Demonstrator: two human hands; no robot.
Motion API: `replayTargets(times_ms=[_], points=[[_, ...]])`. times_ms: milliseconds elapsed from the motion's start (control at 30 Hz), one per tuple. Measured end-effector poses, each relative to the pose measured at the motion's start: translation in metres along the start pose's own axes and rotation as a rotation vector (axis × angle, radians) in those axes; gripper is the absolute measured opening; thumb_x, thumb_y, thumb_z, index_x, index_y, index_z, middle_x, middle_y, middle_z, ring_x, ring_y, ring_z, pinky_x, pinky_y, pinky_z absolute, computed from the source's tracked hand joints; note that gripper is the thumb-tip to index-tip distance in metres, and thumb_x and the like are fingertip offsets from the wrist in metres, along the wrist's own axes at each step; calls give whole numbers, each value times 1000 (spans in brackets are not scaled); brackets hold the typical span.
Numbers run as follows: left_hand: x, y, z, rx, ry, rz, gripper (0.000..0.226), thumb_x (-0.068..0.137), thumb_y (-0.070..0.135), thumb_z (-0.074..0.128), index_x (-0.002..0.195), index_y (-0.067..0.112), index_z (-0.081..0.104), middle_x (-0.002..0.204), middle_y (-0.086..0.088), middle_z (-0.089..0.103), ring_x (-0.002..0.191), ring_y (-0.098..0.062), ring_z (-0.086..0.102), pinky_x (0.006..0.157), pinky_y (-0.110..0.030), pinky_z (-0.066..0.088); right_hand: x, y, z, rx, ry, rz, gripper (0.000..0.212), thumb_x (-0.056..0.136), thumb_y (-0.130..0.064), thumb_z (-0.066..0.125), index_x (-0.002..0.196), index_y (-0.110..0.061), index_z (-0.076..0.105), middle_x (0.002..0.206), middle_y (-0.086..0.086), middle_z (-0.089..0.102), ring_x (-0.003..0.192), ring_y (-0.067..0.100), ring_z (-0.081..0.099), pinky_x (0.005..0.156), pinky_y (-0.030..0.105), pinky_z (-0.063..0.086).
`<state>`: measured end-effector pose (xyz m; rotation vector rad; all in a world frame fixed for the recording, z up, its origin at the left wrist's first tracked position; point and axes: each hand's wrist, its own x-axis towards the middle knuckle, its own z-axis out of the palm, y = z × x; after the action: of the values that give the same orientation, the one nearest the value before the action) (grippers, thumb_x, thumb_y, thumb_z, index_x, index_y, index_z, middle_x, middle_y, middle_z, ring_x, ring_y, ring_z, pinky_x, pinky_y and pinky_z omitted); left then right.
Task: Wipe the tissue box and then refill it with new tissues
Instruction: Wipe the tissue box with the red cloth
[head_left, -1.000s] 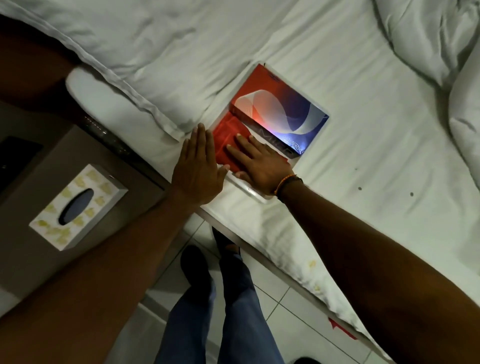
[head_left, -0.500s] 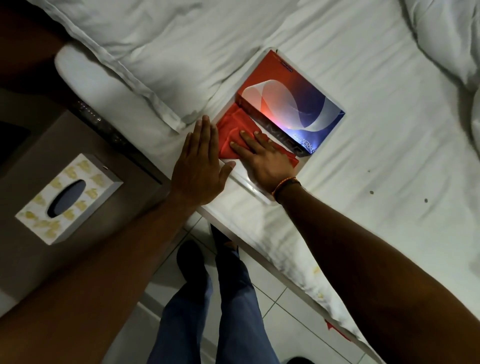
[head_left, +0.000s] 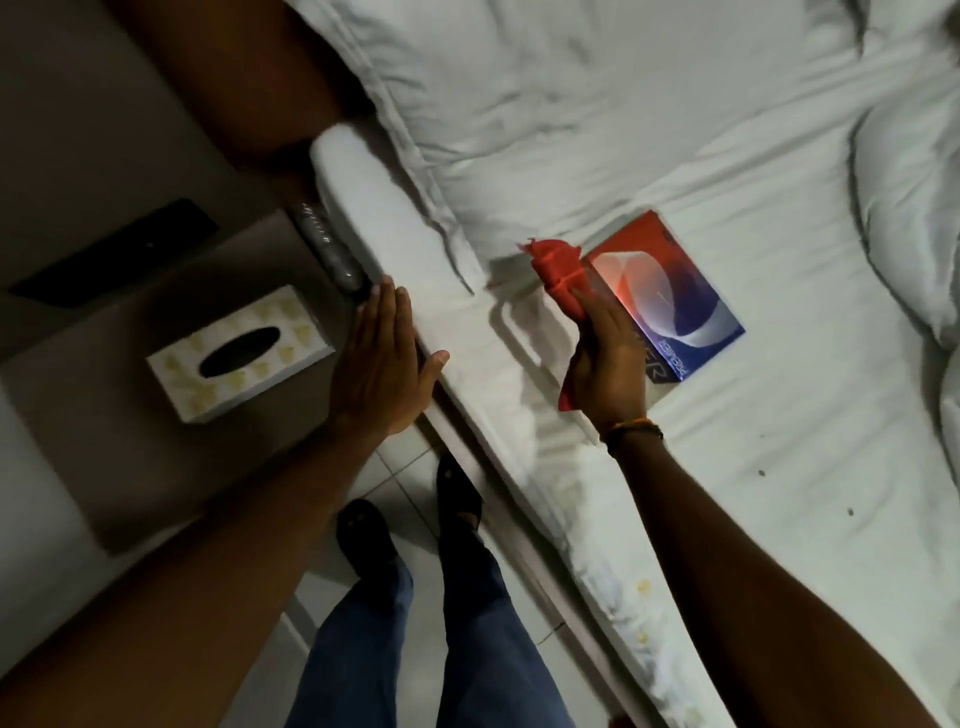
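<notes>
The white rectangular tissue box (head_left: 270, 374), printed with pale yellow shapes and cut with a dark oval slot on top, stands on the brown bedside table (head_left: 171, 467), just beside the left hand (head_left: 384, 358). That hand is spread flat with straight fingers held together and the thumb out to the side, holding nothing. It lies over the edge where the table meets the white-sheeted bed (head_left: 779, 467); whether it presses on the mattress I cannot tell.

The right hand (head_left: 608, 364), with an orange thread bracelet (head_left: 631, 428) at the wrist, grips a crumpled red cloth (head_left: 561, 275). The cloth juts out beyond the fingertips and again below the heel of the palm. This hand is over the near end of a flat red-and-blue pack of tissues (head_left: 675, 291) lying on the sheet (its lettering is partly covered). A white pillow (head_left: 519, 104) lies beyond the pack. Below, blue-jeaned legs (head_left: 363, 649) stand on pale floor tiles.
</notes>
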<state>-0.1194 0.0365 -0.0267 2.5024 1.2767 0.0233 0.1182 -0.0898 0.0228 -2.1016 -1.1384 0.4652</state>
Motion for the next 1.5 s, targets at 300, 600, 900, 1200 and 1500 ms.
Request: replayTargets(times_ms=[300, 600, 900, 1200, 1500], points=[[-88, -159, -36, 53, 56, -258, 89, 97, 57, 39, 158, -3, 13, 166, -24, 12, 155, -36, 13, 126, -47, 16, 3, -135, 136, -20, -229, -185, 87, 62, 8, 48, 146, -15, 54, 137, 11, 62, 124, 25, 57, 101, 25, 48], [-119, -289, 21, -6, 44, -466, 97, 95, 61, 50, 159, 1, 10, 168, -20, 6, 155, -37, 10, 126, -48, 13, 23, -166, 298, -235, -488, -296, 80, 82, -12, 58, 157, -27, 38, 157, 12, 42, 128, 41, 55, 100, 52, 53], [-83, -362, 88, -87, -32, -464, 142, 61, 78, 76, 160, 6, 2, 169, -15, 3, 156, -33, 8, 126, -45, 14, 32, -124, 422, -460, -539, -324, 73, 93, -10, 51, 160, -29, 29, 161, 14, 34, 125, 46, 57, 89, 52, 55], [-79, -386, 97, -103, -29, -438, 140, 57, 73, 82, 161, 16, 7, 169, -5, 11, 152, -35, 21, 118, -47, 27, 14, -97, 445, -555, -415, -471, 64, 106, -46, 41, 162, -17, 27, 167, 25, 21, 153, 44, 25, 119, 56, 31], [-77, -379, 105, -152, 28, -481, 139, 54, 68, 87, 160, 14, 14, 167, -9, 19, 149, -34, 29, 112, -47, 39, 7, -90, 457, -515, -419, -488, 64, 105, -37, 47, 160, -8, 28, 166, 29, 16, 155, 45, 17, 127, 54, 19]])
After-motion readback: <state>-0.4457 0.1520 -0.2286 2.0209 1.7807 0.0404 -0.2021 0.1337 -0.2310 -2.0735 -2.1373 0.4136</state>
